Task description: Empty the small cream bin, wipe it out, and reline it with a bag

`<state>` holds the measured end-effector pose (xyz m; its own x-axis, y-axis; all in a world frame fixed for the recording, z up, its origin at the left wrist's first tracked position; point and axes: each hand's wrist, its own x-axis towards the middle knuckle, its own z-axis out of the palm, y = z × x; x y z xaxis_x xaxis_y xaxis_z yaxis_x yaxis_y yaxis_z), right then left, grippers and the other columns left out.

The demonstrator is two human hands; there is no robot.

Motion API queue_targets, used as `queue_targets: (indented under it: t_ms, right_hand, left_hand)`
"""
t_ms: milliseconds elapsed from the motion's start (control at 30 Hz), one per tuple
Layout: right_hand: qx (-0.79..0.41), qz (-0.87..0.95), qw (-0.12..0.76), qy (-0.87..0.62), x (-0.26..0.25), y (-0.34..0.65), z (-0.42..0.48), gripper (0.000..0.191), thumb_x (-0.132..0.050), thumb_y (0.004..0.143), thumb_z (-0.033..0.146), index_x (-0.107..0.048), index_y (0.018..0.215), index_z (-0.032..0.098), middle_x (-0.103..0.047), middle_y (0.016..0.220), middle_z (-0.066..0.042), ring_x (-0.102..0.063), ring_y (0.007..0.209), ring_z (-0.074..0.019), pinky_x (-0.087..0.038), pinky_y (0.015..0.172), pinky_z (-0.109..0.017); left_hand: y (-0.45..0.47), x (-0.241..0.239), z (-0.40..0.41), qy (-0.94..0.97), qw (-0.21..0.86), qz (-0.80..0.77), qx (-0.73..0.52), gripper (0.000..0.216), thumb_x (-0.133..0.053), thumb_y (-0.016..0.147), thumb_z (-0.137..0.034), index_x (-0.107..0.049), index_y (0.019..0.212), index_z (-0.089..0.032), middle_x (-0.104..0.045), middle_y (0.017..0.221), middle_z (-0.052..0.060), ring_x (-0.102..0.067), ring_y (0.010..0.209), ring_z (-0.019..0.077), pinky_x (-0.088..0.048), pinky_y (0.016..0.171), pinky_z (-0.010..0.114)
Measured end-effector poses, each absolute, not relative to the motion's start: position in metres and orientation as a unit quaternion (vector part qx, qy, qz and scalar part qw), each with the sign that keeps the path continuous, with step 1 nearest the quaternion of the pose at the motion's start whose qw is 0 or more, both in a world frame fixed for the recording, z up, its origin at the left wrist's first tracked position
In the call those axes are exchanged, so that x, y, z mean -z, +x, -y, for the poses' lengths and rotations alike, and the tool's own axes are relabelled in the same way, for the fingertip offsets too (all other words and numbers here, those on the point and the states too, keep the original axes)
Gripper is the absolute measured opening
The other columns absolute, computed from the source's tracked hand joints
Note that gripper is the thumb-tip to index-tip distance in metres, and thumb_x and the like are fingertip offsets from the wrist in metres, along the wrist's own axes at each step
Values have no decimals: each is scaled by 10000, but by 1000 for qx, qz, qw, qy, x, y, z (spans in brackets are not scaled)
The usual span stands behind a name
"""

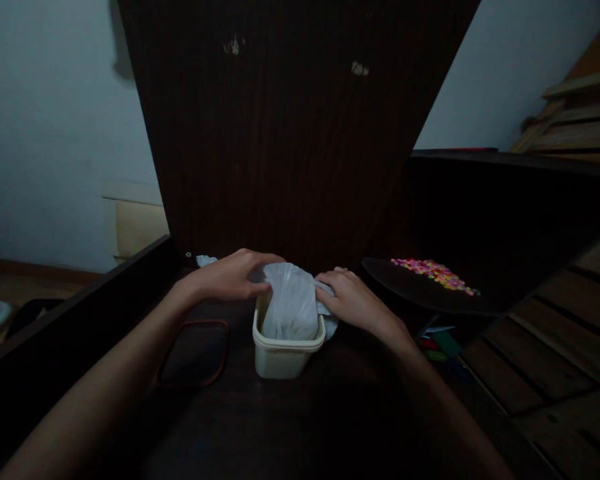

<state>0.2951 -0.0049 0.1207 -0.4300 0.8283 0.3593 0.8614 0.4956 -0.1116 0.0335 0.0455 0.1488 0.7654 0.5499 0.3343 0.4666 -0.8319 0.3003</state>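
Observation:
A small cream plastic container [283,357] stands on a dark table in the middle of the view. A white plastic bag [291,307] sits in it and bulges above the rim. My left hand [233,275] rests on the bag's top left, fingers curled over the plastic. My right hand [349,297] grips the bag's right side where it hangs over the container's edge.
A dark lid with a reddish rim [194,354] lies left of the container. A dark tray [420,293] with several bright pink and yellow beads [434,272] sits to the right. A tall dark wooden board [290,127] stands behind. Wooden slats [565,320] lie at right.

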Motion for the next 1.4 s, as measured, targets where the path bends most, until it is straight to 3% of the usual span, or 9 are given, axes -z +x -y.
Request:
queue_targets:
  t_ms: [133,333,433,533,700,1067,1200,1333,1400]
  right_hand:
    - [59,835,240,-491,-113,301,-5,111,-627,837,147,-643,739,196,-660,807,-55,-572,839,-225,-418,744,-347]
    - [38,753,477,-452,-115,310,-21,164,-657,837,212,-579,693,223,-712,967,-77,-618,989,-255,-468,899,-416]
    - [-51,723,546,-421,-119,308,-24,169,-654,869,276,-591,723,220,-739,1037,-76,-666,1001,-238,-487,911,-393]
    - [-133,706,572,-396,-122,299,-23,164,-663,868,303,-586,752,215,-747,990,-58,-675,909,-208,-505,814,-337]
    - [-188,734,554,-344,-126,281,-19,159,-647,893,308,-582,781,215,-690,863,-9,-628,801,-164,-485,720,-282]
    - [-55,846,383,-367,-129,317,-11,231,-719,866,299,-566,724,202,-582,753,-6,-538,734,-173,-420,694,-319]
    - [-35,866,332,-372,-122,332,-7,224,-723,878,334,-585,763,201,-610,805,-29,-552,792,-193,-439,722,-339]
    - [-62,877,304,-367,-116,332,-4,27,-668,892,193,-647,900,209,-709,970,-62,-633,934,-224,-492,833,-387]
    - [-76,876,318,-354,-114,327,-4,202,-577,869,56,-667,951,218,-742,1049,-61,-668,1004,-227,-506,897,-411]
  left_hand:
    - [37,-139,-65,930,103,-247,-253,132,-609,811,-180,-724,873,-167,-762,855,54,-722,778,197,-527,709,269]
    - [40,-129,-71,844,217,-201,-447,158,-585,813,-159,-624,660,-165,-747,899,88,-711,843,194,-556,774,315]
    - [41,-130,-67,813,283,-178,-476,44,-646,779,-127,-652,749,-159,-760,1004,126,-719,992,247,-565,896,406]
    - [46,-134,-62,810,340,-132,-459,412,-726,751,-124,-668,1156,-166,-667,1341,171,-607,1297,295,-473,1101,469]
    - [64,-141,-57,839,345,-99,-409,879,-799,709,-153,-437,1506,-232,-488,1550,165,-498,1414,309,-443,1148,444]
    - [46,-144,-62,905,210,-168,-328,646,-475,751,2,-603,1352,-197,-770,982,48,-734,876,155,-557,775,246]
    - [27,-147,-57,934,159,-189,-258,598,-463,697,5,-704,1198,-215,-769,1051,42,-732,900,168,-545,778,240]
    - [13,-159,-47,940,95,-253,-206,540,-639,717,-136,-709,1242,-241,-777,991,34,-720,850,218,-548,783,288]
    - [13,-163,-46,928,87,-285,-225,554,-705,789,-305,-653,1337,-242,-780,959,38,-717,857,239,-550,761,306]
